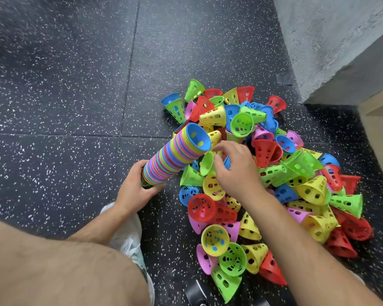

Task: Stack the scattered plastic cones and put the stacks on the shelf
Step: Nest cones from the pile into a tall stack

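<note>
A long stack of nested cones [175, 155] in many colours leans from lower left to upper right, with a blue cone on top. My left hand [137, 186] grips the stack's narrow lower end near the floor. My right hand [234, 168] reaches into the pile of loose cones [285, 173], and its thumb and fingers pinch the rim of a green cone [206, 163] just below the stack's top. The loose cones are red, yellow, green, blue and pink, with holes in their walls. No shelf is clearly in view.
The floor [64, 96] is black speckled rubber tile. A grey concrete wall corner [341, 40] rises at the upper right, with a wooden edge [380, 120] beside it. My bare knee and a white shoe [128, 235] fill the lower left.
</note>
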A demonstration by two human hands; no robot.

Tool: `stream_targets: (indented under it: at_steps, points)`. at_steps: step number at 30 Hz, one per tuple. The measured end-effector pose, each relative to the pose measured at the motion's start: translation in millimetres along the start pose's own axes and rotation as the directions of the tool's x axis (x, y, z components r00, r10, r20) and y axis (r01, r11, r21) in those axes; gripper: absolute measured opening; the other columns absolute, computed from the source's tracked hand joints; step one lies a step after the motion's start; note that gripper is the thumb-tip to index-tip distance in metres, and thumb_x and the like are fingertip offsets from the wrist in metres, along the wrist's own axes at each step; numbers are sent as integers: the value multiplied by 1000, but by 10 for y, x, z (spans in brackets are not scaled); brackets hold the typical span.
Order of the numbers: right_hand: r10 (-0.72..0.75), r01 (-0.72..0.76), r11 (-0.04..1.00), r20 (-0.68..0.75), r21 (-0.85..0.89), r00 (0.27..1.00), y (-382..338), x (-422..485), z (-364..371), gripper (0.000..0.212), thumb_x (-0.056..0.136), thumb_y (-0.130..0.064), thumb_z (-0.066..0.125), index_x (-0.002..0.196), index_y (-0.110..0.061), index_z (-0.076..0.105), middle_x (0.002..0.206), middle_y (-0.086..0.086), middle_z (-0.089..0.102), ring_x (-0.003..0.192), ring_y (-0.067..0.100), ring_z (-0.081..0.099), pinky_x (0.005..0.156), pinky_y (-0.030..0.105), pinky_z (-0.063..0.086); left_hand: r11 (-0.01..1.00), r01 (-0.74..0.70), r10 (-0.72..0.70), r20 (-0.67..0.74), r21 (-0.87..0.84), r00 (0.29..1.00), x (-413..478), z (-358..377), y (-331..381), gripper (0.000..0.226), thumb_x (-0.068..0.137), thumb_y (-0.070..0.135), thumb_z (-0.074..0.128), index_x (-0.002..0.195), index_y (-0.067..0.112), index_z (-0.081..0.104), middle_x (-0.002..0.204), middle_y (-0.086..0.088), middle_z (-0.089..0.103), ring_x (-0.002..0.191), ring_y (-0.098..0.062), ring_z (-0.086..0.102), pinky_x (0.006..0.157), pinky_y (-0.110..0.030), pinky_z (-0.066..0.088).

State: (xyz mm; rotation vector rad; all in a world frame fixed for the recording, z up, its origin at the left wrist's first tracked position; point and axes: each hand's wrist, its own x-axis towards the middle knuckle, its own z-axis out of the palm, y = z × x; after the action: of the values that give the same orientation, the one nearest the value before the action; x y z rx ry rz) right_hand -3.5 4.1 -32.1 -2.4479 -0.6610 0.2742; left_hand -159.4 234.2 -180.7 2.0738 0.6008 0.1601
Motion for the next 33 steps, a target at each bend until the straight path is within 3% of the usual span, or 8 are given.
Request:
stream_targets:
  at_steps: [4, 11, 16, 22, 24, 29, 31, 33]
  points:
    - [32, 25, 956, 188, -293, 982, 121, 2, 166, 34, 97, -45, 50, 127, -35, 61, 149, 3, 43, 141, 23, 26, 117, 42, 18, 1000, -16, 16, -1, -20, 1000, -14, 17, 25, 68, 69, 61, 79, 127, 46, 48, 121, 22, 61, 111, 1, 61, 90, -28, 49]
    - [46, 46, 854, 163, -518, 986, 102, 37, 318, 61, 92, -65, 45, 127, -16, 56, 132, 3, 54, 134, 28, 36, 119, 44, 21, 1000, -12, 12, 10, -26, 1000, -13, 29, 11, 74, 67, 62, 79, 131, 37, 50, 123, 17, 63, 112, -5, 63, 93, -33, 51]
    - [67, -86, 992, -202, -88, 977, 105, 20, 109, 62, 83, -59, 68, 123, -12, 59, 119, -1, 59, 117, 20, 50, 103, 38, 40, 999, -1, 1, 2, -32, 1000, -5, 22, -16, 70, 68, 60, 81, 128, 46, 47, 120, 23, 62, 110, -1, 63, 91, -33, 52]
    - [295, -104, 905, -434, 413, 851, -67, 119, -173, 71, 81, -64, 67, 135, -21, 49, 122, -9, 60, 110, 10, 58, 94, 22, 48, 999, 5, -5, -5, -41, 1000, -2, 30, -48, 72, 68, 59, 82, 129, 46, 47, 119, 23, 62, 108, -2, 64, 90, -35, 53]
    - [278, -72, 891, -412, 448, 868, -192, 167, -197, 81, 82, -68, 62, 145, -21, 43, 135, -9, 55, 122, 5, 53, 98, 11, 40, 999, -1, 1, -6, -42, 1000, -4, 33, -45, 72, 68, 59, 82, 129, 44, 48, 119, 24, 62, 108, -1, 63, 89, -32, 52]
    - [45, -39, 991, -44, 127, 998, -391, 191, -75, 85, 88, -69, 54, 152, -16, 36, 154, 1, 40, 143, 17, 31, 118, 33, 25, 999, -10, 10, -6, -40, 1000, -7, 34, -26, 72, 68, 61, 82, 129, 41, 50, 118, 23, 63, 108, 0, 63, 87, -26, 49]
    - [2, 4, 999, 142, -38, 990, -365, 140, -13, 92, 85, -74, 50, 155, -18, 29, 158, -4, 31, 146, 16, 22, 119, 35, 17, 999, -15, 14, -8, -47, 1000, -6, 36, -20, 71, 68, 60, 82, 129, 41, 50, 119, 23, 63, 109, 0, 63, 89, -27, 49]
    - [10, -8, 1000, 143, -14, 990, -282, 70, -6, 95, 82, -78, 48, 156, -22, 26, 160, -8, 28, 146, 12, 19, 119, 35, 17, 999, -27, 26, -11, -40, 1000, -4, 28, -6, 69, 68, 62, 81, 127, 48, 49, 120, 25, 62, 110, 3, 62, 89, -22, 47]
